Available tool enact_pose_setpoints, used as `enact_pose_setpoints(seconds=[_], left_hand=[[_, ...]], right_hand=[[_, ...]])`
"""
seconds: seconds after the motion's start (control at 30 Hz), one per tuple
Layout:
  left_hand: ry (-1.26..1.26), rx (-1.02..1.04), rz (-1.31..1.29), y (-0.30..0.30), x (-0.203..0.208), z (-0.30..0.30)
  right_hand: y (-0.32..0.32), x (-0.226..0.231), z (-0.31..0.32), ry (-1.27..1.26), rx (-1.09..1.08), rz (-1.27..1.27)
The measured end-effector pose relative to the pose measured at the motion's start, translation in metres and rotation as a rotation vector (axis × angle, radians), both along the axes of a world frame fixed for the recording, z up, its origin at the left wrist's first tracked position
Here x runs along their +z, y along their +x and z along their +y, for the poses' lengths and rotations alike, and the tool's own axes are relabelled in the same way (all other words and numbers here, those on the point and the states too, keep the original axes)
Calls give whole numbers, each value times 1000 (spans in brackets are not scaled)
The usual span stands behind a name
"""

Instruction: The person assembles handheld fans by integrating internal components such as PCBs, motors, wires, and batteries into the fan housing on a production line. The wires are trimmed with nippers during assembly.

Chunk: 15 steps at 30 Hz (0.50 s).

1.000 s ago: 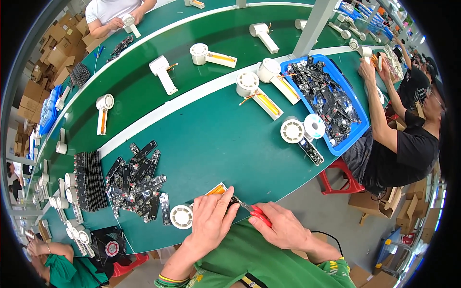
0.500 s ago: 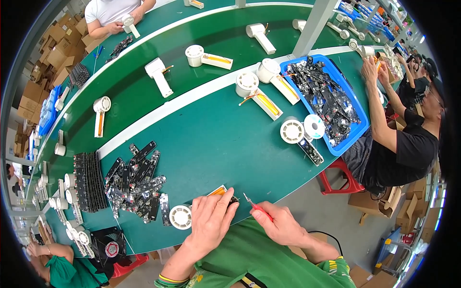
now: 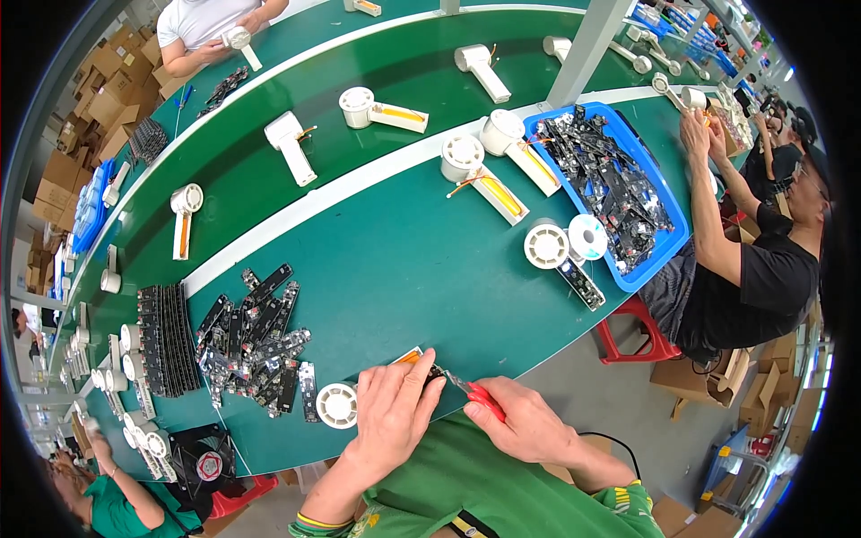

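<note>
My left hand [image 3: 395, 408] lies over a white handheld fan [image 3: 338, 406] at the near table edge, fingers bent and closed on its handle. Its round slotted head shows left of the hand, and an orange strip shows in the handle above the fingers. A small dark circuit board [image 3: 436, 371] sticks out by the fingertips. My right hand [image 3: 525, 420] grips a red-handled tool [image 3: 485, 401] with a slim metal tip. That tip is at the board, close to my left fingertips; whether it touches cannot be made out.
Loose circuit boards [image 3: 256, 332] lie heaped at the left, beside a neat stack of boards [image 3: 168, 341]. A blue tray [image 3: 679, 220] of boards stands right, near a white wire reel [image 3: 587, 237] and more fans [image 3: 462, 154]. Fans ride a green conveyor [image 3: 242, 134]. A co-worker [image 3: 753, 260] sits right.
My right hand has brought the tool's tip left to the board. My left hand stays put. The fans on the conveyor have shifted slightly left, and the co-worker at lower left has moved an arm.
</note>
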<state>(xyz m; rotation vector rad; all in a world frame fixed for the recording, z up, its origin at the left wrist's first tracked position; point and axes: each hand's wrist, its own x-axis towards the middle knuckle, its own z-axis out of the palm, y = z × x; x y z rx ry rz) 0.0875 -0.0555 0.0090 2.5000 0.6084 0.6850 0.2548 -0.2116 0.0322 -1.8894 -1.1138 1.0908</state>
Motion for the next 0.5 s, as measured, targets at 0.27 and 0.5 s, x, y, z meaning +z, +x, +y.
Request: enact_pose_setpoints(seconds=[0.27, 0.5], left_hand=[[13, -11, -3, 0, -2, 1], [46, -23, -7, 0, -3, 0]], right_hand=[[-1, 0, 2, 8, 15, -22], [-5, 0, 3, -3, 13, -31]])
